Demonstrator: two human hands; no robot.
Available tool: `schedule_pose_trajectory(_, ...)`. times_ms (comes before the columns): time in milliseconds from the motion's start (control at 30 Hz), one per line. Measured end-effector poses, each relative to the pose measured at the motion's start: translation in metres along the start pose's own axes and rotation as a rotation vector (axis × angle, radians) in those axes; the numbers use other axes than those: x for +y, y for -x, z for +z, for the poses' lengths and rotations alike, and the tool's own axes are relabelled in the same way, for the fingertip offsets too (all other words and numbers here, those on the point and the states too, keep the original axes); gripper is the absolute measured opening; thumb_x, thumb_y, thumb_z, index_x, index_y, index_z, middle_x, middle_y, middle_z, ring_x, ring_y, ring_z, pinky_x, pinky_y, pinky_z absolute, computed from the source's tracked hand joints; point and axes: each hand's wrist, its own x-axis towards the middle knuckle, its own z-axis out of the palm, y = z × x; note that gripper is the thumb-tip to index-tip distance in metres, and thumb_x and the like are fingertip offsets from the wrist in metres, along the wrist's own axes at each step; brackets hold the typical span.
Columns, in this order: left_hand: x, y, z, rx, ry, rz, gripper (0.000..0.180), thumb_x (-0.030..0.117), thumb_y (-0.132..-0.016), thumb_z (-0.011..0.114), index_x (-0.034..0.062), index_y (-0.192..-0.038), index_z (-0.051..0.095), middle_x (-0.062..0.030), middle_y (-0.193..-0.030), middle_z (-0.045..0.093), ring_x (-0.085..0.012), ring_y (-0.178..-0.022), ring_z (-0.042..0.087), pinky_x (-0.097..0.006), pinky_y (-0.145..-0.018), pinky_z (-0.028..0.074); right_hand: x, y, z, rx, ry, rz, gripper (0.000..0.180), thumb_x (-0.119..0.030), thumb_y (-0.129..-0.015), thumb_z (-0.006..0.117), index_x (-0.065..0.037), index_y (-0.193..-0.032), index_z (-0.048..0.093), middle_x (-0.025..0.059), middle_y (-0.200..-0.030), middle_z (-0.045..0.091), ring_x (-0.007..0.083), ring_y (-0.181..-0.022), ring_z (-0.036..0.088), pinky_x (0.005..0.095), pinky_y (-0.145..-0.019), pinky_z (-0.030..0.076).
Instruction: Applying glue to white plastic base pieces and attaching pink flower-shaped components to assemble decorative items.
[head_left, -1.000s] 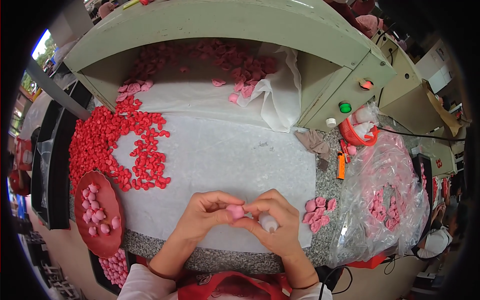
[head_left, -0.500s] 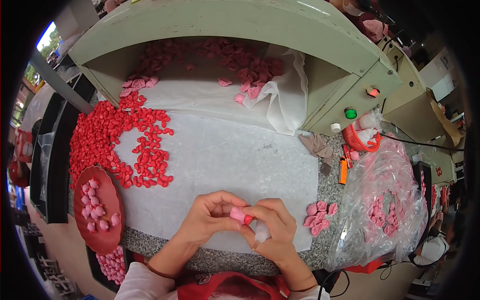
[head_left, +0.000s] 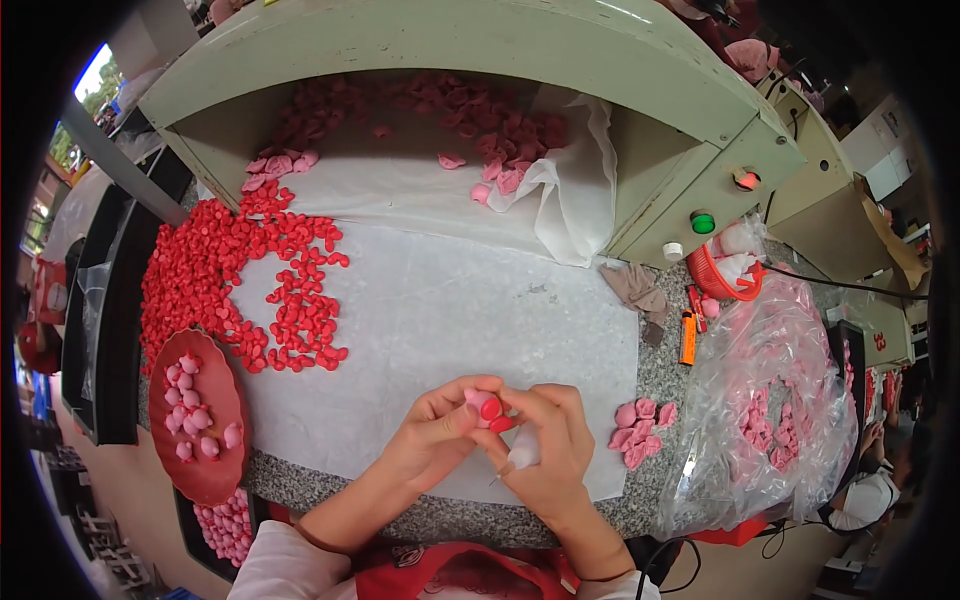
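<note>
The left hand [head_left: 432, 440] pinches a small pink piece [head_left: 478, 403] with a red piece [head_left: 491, 408] against it, held up close so both can be joined. The right hand [head_left: 548, 450] grips a small white bottle [head_left: 522, 452], tip down, just below. Far to the left lie the red pieces [head_left: 215, 280], within reach.

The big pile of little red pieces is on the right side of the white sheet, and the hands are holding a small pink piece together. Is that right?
Not quite. The head view shows the pile of little red pieces on the left side of the white sheet, not the right. The left hand and right hand do hold a small pink piece together.
</note>
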Motion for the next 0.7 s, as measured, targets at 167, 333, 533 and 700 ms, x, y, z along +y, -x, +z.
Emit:
schedule_pose_trajectory(167, -0.007, -0.003, -0.006, -0.171, 0.282, -0.056, 0.038, 0.030, -0.077, 0.065, 0.0097, -0.106, 0.053, -0.0059, -0.103, 0.055, -0.0194, -0.097, 0.051, -0.033, -0.086, 0.041, 0.003, 0.004, 0.000, 0.038, 0.063, -0.011, 0.039, -0.010, -0.050, 0.082, -0.007, -0.079, 0.056, 0.0064, -0.079, 0.049, 0.0168, -0.064, 0.050, 0.0252, -0.050, 0.041)
schedule_pose_trajectory(333, -0.012, -0.003, -0.005, -0.124, 0.236, 0.014, 0.038, 0.028, -0.075, 0.067, 0.0084, -0.105, 0.054, -0.0063, -0.103, 0.055, -0.0186, -0.095, 0.052, -0.032, -0.076, 0.047, 0.002, 0.005, 0.000, 0.033, -0.007, 0.014, 0.037, -0.008, -0.052, 0.081, -0.006, -0.080, 0.056, 0.0074, -0.078, 0.049, 0.0171, -0.066, 0.051, 0.0247, -0.051, 0.042)
schedule_pose_trajectory(533, 0.020, -0.001, -0.001, -0.068, -0.183, 0.029, 0.040, 0.018, -0.072, 0.070, 0.0004, -0.104, 0.053, -0.0099, -0.095, 0.059, -0.0197, -0.088, 0.059, -0.033, -0.073, 0.052, 0.005, 0.002, -0.005, -0.044, -0.042, 0.029, 0.035, -0.005, -0.055, 0.079, -0.005, -0.081, 0.056, 0.0085, -0.080, 0.051, 0.0181, -0.066, 0.051, 0.0255, -0.053, 0.043)
schedule_pose_trajectory(700, 0.017, 0.000, 0.000, -0.079, -0.140, 0.058, 0.040, 0.016, -0.072, 0.070, -0.0024, -0.104, 0.053, -0.0106, -0.091, 0.060, -0.0192, -0.085, 0.060, -0.034, -0.075, 0.052, 0.001, -0.001, -0.005, -0.062, -0.052, 0.010, 0.036, -0.005, -0.054, 0.078, -0.005, -0.083, 0.057, 0.0089, -0.081, 0.051, 0.0188, -0.065, 0.053, 0.0260, -0.051, 0.044)
